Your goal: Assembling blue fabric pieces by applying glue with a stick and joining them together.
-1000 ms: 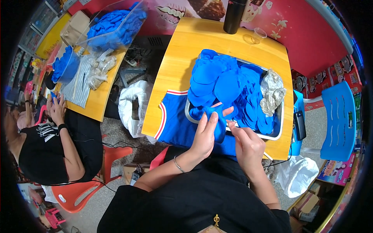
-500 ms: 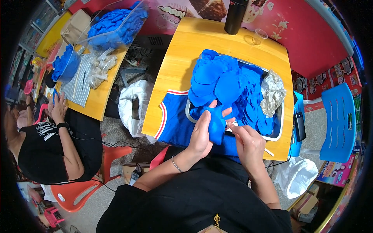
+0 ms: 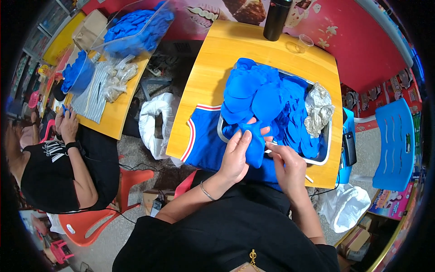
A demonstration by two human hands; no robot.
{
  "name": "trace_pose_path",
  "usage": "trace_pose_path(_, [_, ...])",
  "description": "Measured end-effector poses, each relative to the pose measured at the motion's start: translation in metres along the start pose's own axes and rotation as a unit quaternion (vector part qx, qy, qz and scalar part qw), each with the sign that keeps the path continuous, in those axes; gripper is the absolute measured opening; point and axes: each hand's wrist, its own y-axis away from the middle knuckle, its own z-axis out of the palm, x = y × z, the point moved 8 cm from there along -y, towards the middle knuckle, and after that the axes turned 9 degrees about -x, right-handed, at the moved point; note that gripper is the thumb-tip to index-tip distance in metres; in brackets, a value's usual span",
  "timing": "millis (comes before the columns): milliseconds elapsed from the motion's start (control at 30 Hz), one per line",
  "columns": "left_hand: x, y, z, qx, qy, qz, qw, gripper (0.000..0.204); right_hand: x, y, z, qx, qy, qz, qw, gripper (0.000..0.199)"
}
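My left hand (image 3: 236,156) is closed around a soft blue rounded piece (image 3: 255,147), thumb lying over its upper side and fingertips showing behind it. At the piece's right edge, my right hand (image 3: 290,167) is closed, with thumb and index finger together. A thin white stick (image 3: 309,179) sticks out behind the right hand, and its pale front end shows near the fingertips, so the hand holds it. Just beyond the hands stands a metal tray (image 3: 327,154) heaped with flat blue rounded pieces (image 3: 266,100). Under the tray's near left side lies a blue garment with white-and-red trim (image 3: 199,138).
A crumpled clear plastic bag (image 3: 319,109) lies on the tray's right side. On the wooden table (image 3: 217,41) stand a black bottle (image 3: 276,20) and a clear cup (image 3: 304,43). A blue chair (image 3: 394,145) stands right. A co-worker (image 3: 54,177) sits left by a blue-filled bin (image 3: 136,31).
The blue piece has shifted and creased in my left hand, with the thumb now over its upper part. My right hand and the stick's rear end have moved slightly left.
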Motion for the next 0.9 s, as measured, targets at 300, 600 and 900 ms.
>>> trace_pose_path(300, [0.003,0.004,0.006,-0.039,0.026,-0.029,0.998,0.053,0.008,-0.010,-0.015,-0.051,0.002,-0.050,0.997,0.017])
trace_pose_path(600, [0.003,0.005,-0.001,-0.002,0.015,-0.019,1.000,0.043,0.004,-0.010,-0.008,-0.023,0.020,-0.047,0.998,0.014])
trace_pose_path(900, [-0.008,0.003,-0.009,0.040,0.050,-0.024,0.998,0.041,0.003,-0.005,0.001,-0.018,0.051,-0.033,0.998,0.015])
